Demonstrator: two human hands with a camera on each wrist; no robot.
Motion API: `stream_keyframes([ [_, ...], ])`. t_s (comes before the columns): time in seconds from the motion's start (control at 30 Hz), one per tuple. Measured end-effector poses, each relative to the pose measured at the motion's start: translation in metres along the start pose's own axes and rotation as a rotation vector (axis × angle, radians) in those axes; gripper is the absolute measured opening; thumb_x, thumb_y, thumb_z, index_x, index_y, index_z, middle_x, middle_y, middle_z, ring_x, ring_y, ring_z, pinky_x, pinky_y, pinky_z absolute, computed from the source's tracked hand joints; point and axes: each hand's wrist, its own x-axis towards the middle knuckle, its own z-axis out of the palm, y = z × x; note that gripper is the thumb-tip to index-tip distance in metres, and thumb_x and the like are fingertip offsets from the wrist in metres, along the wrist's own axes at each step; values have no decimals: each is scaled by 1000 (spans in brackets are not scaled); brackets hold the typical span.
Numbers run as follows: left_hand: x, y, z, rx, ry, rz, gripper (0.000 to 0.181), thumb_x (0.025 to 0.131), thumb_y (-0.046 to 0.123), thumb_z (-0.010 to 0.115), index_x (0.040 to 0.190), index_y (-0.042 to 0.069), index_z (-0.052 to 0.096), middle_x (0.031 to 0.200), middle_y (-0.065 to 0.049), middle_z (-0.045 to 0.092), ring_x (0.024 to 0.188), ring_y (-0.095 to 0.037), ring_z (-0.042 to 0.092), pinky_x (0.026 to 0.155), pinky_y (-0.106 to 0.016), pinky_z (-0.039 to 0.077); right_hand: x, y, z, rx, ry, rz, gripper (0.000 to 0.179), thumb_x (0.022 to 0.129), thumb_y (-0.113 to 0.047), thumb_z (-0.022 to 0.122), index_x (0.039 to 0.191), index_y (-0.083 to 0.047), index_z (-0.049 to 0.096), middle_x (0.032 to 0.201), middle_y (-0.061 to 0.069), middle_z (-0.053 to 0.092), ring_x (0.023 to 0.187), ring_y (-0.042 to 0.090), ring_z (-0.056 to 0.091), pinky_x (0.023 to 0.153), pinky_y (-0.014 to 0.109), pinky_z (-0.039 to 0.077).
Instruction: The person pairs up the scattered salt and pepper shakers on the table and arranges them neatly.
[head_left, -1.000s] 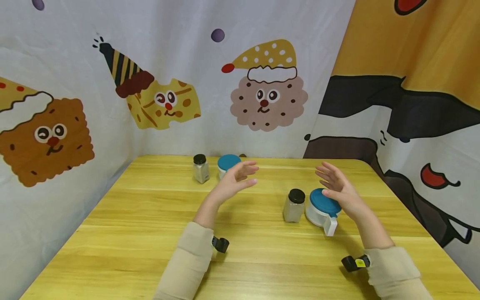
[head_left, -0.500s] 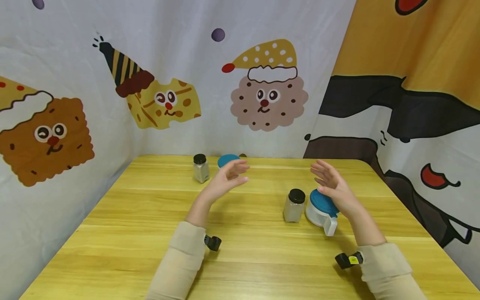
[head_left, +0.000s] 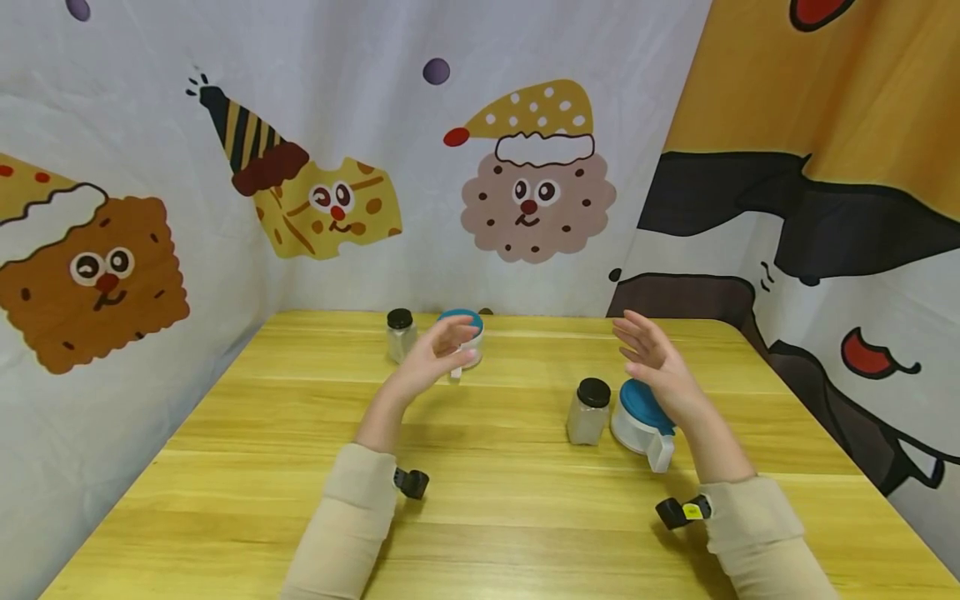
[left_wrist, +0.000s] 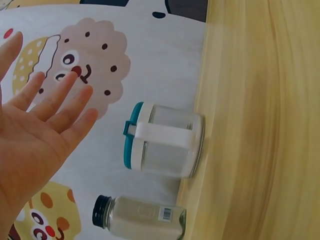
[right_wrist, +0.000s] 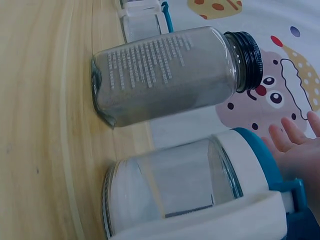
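My left hand [head_left: 426, 360] hovers above the table with its fingers relaxed and holds nothing. Behind it stand a glass jar with a black lid [head_left: 400, 340] and a jar with a blue lid and white handle [head_left: 472, 353], both partly covered by the hand in the head view. Over the second blue-lidded jar [head_left: 636, 435] is my right hand [head_left: 663, 371], fingers relaxed, palm facing inward, touching nothing. Just left of that jar stands another black-lidded jar [head_left: 587, 419], upright. The right wrist view shows pale contents and printed text on this black-lidded jar [right_wrist: 165, 75].
All the jars stand on a wooden table [head_left: 480, 517]. A white cartoon-printed curtain [head_left: 420, 275] hangs along the table's back edge, with an orange and black section at the right. Each wrist wears a small black camera, the left camera [head_left: 412, 483] and the right camera [head_left: 675, 512].
Both hands have drifted left in the head view. More of the rear blue-lidded jar shows now, while the left hand overlaps the rear black-lidded jar. The jars have not moved.
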Motion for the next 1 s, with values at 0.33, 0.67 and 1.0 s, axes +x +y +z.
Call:
stream_keyframes([
  [0.33, -3, 2, -14, 41, 60, -17, 50, 96, 12, 61, 142, 8, 41, 137, -21, 48, 127, -33, 43, 107, -48, 28, 7, 1, 7, 2, 21, 18, 62, 95, 0, 56, 150, -8, 26, 148, 11, 35, 138, 32, 25, 108, 30, 28],
  [0.67, -12, 25, -21, 8, 97, -47, 53, 95, 4, 58, 143, -2, 37, 139, -30, 42, 128, -45, 37, 106, -51, 28, 12, -1, 12, -17, 34, 38, 66, 94, 0, 57, 150, -2, 22, 147, 8, 35, 138, 35, 22, 109, 32, 26],
  [1.0, -18, 29, -30, 15, 146, -56, 52, 96, 7, 58, 143, -2, 37, 138, -28, 43, 126, -45, 39, 104, -51, 31, 19, -3, 20, -5, 31, 27, 65, 94, -1, 58, 150, -8, 25, 147, 9, 34, 138, 36, 22, 109, 33, 26],
])
